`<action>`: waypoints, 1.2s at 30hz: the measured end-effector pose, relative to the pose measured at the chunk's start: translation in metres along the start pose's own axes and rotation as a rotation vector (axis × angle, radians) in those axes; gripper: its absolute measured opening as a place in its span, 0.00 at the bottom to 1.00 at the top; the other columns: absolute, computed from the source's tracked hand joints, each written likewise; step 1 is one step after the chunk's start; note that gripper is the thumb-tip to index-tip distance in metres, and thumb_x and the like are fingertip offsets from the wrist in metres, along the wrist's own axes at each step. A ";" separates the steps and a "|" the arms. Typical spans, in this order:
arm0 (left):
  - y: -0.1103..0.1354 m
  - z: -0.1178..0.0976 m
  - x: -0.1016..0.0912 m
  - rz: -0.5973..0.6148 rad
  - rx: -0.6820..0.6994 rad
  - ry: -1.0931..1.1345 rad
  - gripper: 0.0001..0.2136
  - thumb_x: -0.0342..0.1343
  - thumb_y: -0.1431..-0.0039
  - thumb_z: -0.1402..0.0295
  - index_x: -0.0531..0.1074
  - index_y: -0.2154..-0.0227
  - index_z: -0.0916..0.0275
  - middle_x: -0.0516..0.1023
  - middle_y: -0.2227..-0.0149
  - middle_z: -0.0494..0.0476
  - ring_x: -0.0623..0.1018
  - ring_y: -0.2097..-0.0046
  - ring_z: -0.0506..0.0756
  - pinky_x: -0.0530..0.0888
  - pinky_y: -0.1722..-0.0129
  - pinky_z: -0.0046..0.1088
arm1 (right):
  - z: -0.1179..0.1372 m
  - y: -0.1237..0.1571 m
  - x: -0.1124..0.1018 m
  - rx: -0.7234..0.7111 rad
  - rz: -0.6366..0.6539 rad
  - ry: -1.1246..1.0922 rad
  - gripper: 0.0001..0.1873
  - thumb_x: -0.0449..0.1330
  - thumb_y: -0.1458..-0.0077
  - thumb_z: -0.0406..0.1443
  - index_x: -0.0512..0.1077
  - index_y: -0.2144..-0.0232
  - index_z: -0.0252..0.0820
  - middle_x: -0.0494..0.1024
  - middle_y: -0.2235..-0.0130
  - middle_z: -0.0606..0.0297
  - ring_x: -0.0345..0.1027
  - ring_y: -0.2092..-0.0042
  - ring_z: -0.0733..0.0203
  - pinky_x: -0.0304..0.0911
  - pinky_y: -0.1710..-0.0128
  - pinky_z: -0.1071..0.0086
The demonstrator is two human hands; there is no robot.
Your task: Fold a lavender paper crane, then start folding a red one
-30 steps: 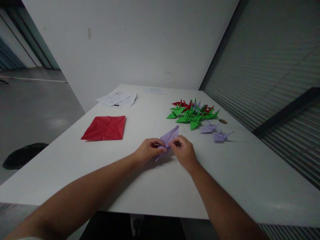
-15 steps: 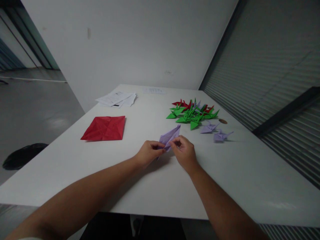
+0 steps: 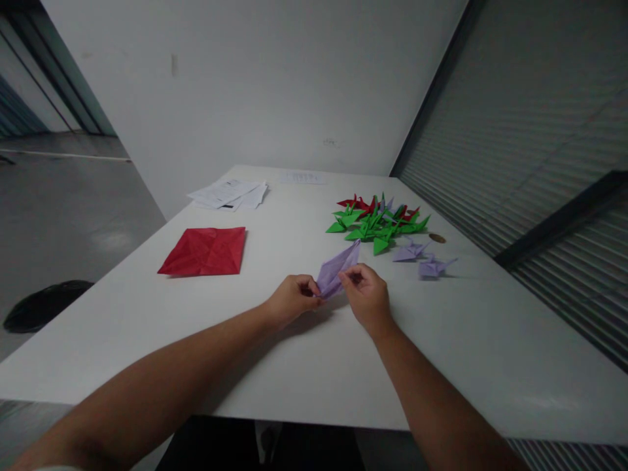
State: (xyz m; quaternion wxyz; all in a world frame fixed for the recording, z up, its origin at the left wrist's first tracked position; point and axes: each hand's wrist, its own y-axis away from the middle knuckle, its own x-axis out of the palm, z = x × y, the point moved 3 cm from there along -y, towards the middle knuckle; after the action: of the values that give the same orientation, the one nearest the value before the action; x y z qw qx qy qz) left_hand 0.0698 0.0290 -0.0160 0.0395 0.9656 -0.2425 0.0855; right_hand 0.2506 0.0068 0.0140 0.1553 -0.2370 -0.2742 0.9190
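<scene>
A partly folded purple paper (image 3: 337,270) is held just above the white table (image 3: 304,366), its pointed end rising toward the far right. My left hand (image 3: 291,299) pinches its near left edge. My right hand (image 3: 367,296) pinches its right side with thumb and fingers closed on it. Both hands sit near the table's middle.
A creased red paper square (image 3: 205,250) lies to the left. A pile of green and red folded cranes (image 3: 377,222) sits at the far right, with two purple cranes (image 3: 422,259) beside it. White printed sheets (image 3: 230,193) lie at the back. A small brown object (image 3: 437,238) rests near the wall.
Both hands have lifted the purple paper slightly and tilted its tip up and to the right; the lower part that touched the table is now gathered between the fingers.
</scene>
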 end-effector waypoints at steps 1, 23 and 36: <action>0.000 -0.002 0.000 0.003 -0.002 0.030 0.14 0.72 0.61 0.69 0.71 0.75 0.65 0.76 0.75 0.51 0.73 0.74 0.47 0.65 0.73 0.23 | 0.000 0.000 0.000 -0.004 -0.007 0.001 0.07 0.63 0.42 0.37 0.71 0.71 0.43 0.74 0.71 0.66 0.69 0.68 0.60 0.65 0.67 0.67; 0.001 -0.009 0.000 -0.129 -0.008 -0.147 0.09 0.69 0.59 0.66 0.78 0.78 0.65 0.73 0.79 0.49 0.66 0.76 0.47 0.60 0.74 0.25 | 0.006 -0.002 0.003 0.099 0.031 -0.227 0.08 0.65 0.44 0.39 0.71 0.72 0.42 0.73 0.73 0.68 0.67 0.70 0.61 0.64 0.68 0.69; 0.000 -0.011 -0.004 -0.008 -0.044 -0.325 0.09 0.68 0.58 0.66 0.75 0.79 0.65 0.72 0.79 0.48 0.65 0.77 0.47 0.59 0.76 0.24 | 0.002 -0.004 0.000 0.127 -0.006 -0.223 0.09 0.67 0.46 0.39 0.72 0.72 0.42 0.74 0.73 0.67 0.68 0.70 0.61 0.64 0.68 0.68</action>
State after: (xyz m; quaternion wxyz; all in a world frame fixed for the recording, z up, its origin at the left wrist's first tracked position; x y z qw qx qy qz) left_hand 0.0644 0.0320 -0.0059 0.0213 0.9665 -0.2439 -0.0774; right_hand 0.2501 0.0090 0.0178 0.1412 -0.1221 -0.2318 0.9547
